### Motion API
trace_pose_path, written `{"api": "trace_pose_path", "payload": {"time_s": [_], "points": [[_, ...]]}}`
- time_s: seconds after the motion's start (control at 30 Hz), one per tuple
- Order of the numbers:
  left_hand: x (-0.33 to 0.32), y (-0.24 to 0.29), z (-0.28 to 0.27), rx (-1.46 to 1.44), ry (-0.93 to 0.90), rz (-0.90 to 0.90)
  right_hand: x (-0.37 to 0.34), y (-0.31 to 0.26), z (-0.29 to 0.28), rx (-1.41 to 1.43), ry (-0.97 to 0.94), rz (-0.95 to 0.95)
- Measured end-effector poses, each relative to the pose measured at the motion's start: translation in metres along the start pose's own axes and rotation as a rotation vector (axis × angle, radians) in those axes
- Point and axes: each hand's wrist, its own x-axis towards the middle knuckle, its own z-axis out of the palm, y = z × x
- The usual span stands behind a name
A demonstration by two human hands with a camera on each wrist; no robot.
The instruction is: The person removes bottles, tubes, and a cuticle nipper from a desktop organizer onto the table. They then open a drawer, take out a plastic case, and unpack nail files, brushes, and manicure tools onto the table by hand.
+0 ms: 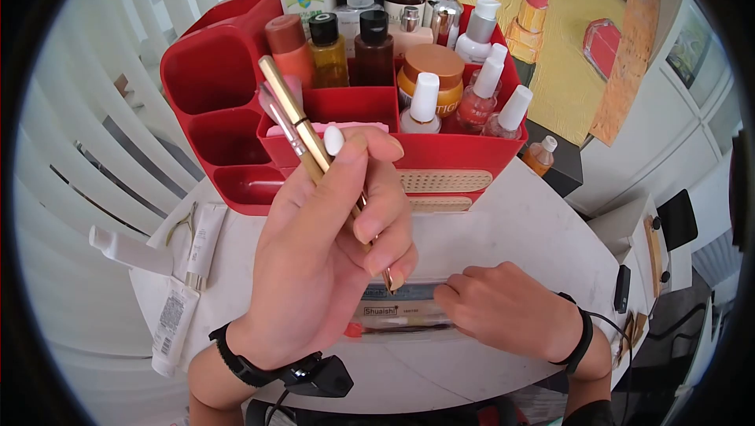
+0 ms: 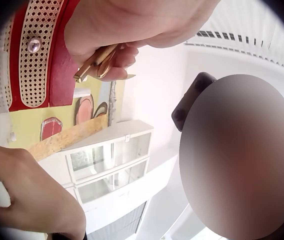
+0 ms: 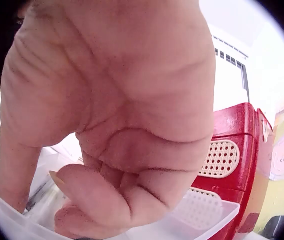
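Note:
My left hand (image 1: 322, 245) is raised in front of the red organizer (image 1: 314, 151) and grips a small bundle of gold-handled makeup brushes (image 1: 292, 103). A pink-tinged brush head and a small white oval tip (image 1: 333, 140) show above its fingers. In the left wrist view, gold ends (image 2: 84, 72) poke out past the fingers. My right hand (image 1: 503, 308) reaches down into a clear plastic box (image 3: 222, 217) on the table, its fingers bent. Slim packets (image 1: 385, 312) marked "Shuaishi" lie in that box. Whether the right fingers hold anything I cannot tell.
Bottles, nail polishes and an orange-brown jar (image 1: 430, 84) fill the organizer. White tubes (image 1: 174, 328) and a white bottle (image 1: 130, 251) lie at the left of the white table (image 1: 503, 229). A small amber bottle (image 1: 540, 155) stands at the right on a dark box (image 1: 562, 166).

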Motion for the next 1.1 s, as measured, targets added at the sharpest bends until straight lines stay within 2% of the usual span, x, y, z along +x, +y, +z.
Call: {"api": "trace_pose_path", "payload": {"time_s": [0.13,0.23,0.33,0.7,1.0,1.07,1.1], "points": [[0.0,0.001,0.0,-0.055,0.018,-0.059,-0.003,-0.006,-0.004,-0.052,-0.022,0.048],[-0.003,-0.001,0.004,-0.136,0.11,-0.13,-0.005,-0.007,-0.005,-0.07,-0.016,0.054],[-0.003,-0.003,-0.003,-0.229,0.061,-0.156,-0.006,-0.007,-0.007,-0.067,0.001,0.039],[-0.003,-0.001,-0.004,-0.283,0.081,-0.156,-0.005,0.001,-0.011,0.006,-0.085,0.027],[-0.001,0.001,-0.005,-0.319,0.104,-0.146,-0.013,0.023,-0.031,0.282,-0.055,-0.024],[-0.001,0.003,-0.004,-0.321,0.121,-0.13,-0.011,0.032,-0.034,0.575,0.107,-0.099],[-0.001,0.005,-0.005,-0.326,0.131,-0.114,-0.012,0.032,-0.036,0.575,0.106,-0.1]]}}
